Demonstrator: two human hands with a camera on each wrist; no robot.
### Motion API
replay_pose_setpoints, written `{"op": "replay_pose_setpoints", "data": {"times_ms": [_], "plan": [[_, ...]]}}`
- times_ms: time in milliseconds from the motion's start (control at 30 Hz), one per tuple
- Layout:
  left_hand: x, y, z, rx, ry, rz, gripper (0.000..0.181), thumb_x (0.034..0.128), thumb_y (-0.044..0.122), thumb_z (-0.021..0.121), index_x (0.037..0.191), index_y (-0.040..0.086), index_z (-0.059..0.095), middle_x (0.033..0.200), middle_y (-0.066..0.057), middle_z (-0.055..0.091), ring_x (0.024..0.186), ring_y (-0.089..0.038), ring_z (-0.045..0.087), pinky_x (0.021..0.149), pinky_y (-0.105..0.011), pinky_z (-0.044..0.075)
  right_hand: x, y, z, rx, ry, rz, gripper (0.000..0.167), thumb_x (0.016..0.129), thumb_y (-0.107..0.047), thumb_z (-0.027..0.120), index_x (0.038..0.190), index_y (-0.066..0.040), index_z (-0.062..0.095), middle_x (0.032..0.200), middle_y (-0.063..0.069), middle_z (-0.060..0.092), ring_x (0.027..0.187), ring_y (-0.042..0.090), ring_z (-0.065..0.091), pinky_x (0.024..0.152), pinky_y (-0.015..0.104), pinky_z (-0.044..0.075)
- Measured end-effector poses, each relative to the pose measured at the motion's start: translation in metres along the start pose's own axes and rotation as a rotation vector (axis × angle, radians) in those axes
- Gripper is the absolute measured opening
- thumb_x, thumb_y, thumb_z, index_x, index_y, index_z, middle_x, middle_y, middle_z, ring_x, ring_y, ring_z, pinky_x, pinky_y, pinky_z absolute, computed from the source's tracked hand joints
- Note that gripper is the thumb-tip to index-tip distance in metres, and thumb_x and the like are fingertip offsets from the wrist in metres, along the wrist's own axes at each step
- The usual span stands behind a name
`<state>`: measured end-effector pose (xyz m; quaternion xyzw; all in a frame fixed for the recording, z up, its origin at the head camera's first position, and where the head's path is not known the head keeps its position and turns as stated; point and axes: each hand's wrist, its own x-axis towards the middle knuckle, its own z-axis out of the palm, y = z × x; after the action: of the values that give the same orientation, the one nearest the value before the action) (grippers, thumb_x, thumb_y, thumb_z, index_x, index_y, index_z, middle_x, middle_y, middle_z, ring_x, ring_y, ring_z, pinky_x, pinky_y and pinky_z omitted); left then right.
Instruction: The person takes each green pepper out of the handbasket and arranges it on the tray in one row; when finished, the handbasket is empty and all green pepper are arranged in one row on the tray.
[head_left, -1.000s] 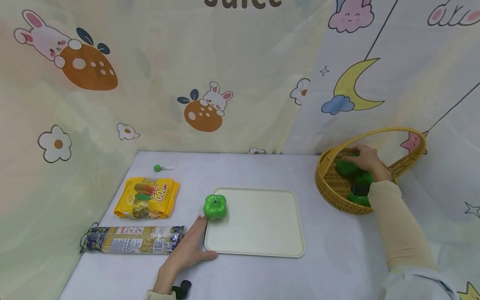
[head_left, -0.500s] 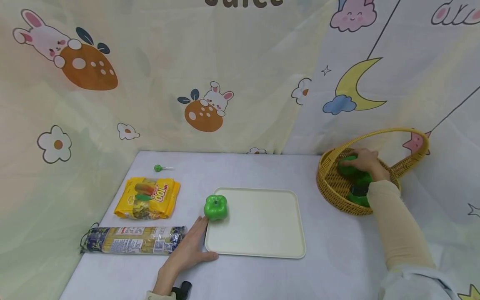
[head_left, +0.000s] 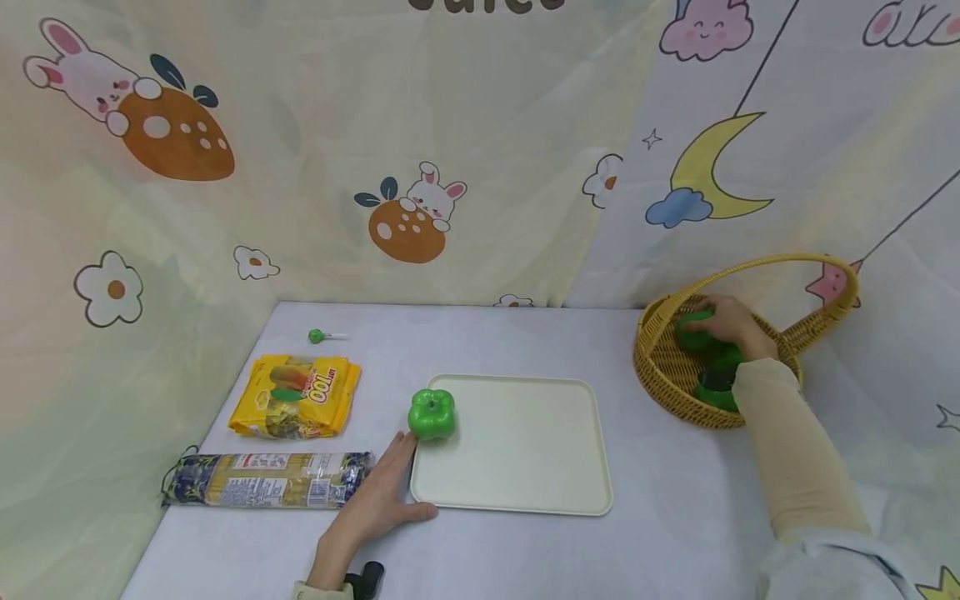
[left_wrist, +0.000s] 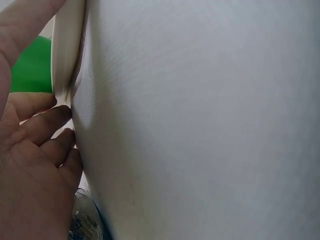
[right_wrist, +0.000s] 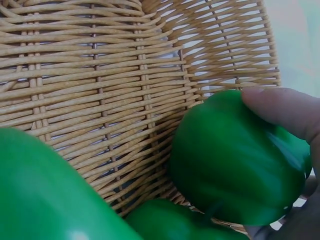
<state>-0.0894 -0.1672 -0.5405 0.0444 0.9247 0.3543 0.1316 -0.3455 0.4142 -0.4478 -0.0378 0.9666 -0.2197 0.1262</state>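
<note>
Inside a wicker basket (head_left: 667, 400) at the right, my right hand (head_left: 733, 322) grips a green bell pepper (right_wrist: 235, 165). Its thumb lies over the pepper's top in the right wrist view, while the other fingers are mostly hidden behind it. More green pepper-like items (right_wrist: 167, 221) lie beside it. My left hand (head_left: 378, 492) rests on the table with fingers extended, their tips touching the left rim of a cream tray (head_left: 525, 442). Another green bell pepper (head_left: 432, 415) sits at that tray's left edge, just beyond the fingertips.
To the left lie a packet of spaghetti (head_left: 266, 480), a yellow snack bag (head_left: 295, 397) and a green lollipop (head_left: 317, 336). The spaghetti's right end is close to my left hand. The basket's tall handle (head_left: 780, 260) arches near my right hand. A printed cloth backdrop (head_left: 510, 208) stands behind the table.
My right hand has settled slightly around the pepper in the basket, its fingers lower on it. My left hand and the tray stay in place.
</note>
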Motion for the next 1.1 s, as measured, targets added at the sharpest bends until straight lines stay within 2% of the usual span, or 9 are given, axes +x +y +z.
{"op": "replay_pose_setpoints", "data": {"times_ms": [167, 367, 800, 933, 1100], "plan": [[0.000, 0.001, -0.001, -0.003, 0.002, 0.002, 0.127, 0.0631, 0.049, 0.092, 0.162, 0.027, 0.015, 0.171, -0.002, 0.016, 0.159, -0.033, 0.014, 0.126, -0.061, 0.020, -0.003, 0.000, -0.005, 0.034, 0.021, 0.007, 0.068, 0.096, -0.039, 0.066, 0.136, 0.012, 0.046, 0.148, 0.041, 0.034, 0.131, 0.061, 0.036, 0.107, 0.073, 0.038], [0.002, 0.001, -0.002, 0.011, 0.007, 0.016, 0.129, 0.0630, 0.049, 0.091, 0.163, 0.027, 0.013, 0.171, -0.002, 0.014, 0.159, -0.033, 0.013, 0.127, -0.059, 0.021, -0.008, -0.001, -0.008, 0.098, 0.057, 0.044, 0.072, 0.096, -0.048, 0.064, 0.136, 0.007, 0.044, 0.153, 0.040, 0.030, 0.135, 0.061, 0.032, 0.108, 0.073, 0.037], [0.000, 0.003, -0.001, 0.016, 0.001, 0.007, 0.129, 0.0638, 0.049, 0.091, 0.163, 0.026, 0.011, 0.171, -0.003, 0.013, 0.159, -0.035, 0.012, 0.127, -0.060, 0.020, -0.027, -0.015, -0.009, 0.269, 0.142, 0.037, 0.077, 0.094, -0.052, 0.064, 0.145, 0.002, 0.042, 0.152, 0.031, 0.037, 0.136, 0.051, 0.036, 0.110, 0.069, 0.036], [-0.001, 0.003, -0.001, 0.016, -0.001, 0.007, 0.129, 0.0643, 0.048, 0.091, 0.163, 0.026, 0.010, 0.171, -0.003, 0.012, 0.159, -0.034, 0.012, 0.127, -0.059, 0.019, -0.032, -0.018, -0.010, 0.287, 0.175, 0.034, 0.075, 0.094, -0.053, 0.064, 0.143, 0.000, 0.044, 0.148, 0.028, 0.041, 0.130, 0.046, 0.041, 0.103, 0.062, 0.041], [-0.002, 0.002, -0.001, 0.006, -0.002, 0.013, 0.127, 0.0655, 0.046, 0.091, 0.163, 0.023, 0.013, 0.171, -0.004, 0.014, 0.159, -0.033, 0.013, 0.128, -0.058, 0.019, -0.040, -0.021, -0.011, 0.255, 0.201, 0.030, 0.076, 0.093, -0.056, 0.063, 0.141, 0.000, 0.045, 0.143, 0.028, 0.046, 0.119, 0.040, 0.048, 0.090, 0.051, 0.049]]}}
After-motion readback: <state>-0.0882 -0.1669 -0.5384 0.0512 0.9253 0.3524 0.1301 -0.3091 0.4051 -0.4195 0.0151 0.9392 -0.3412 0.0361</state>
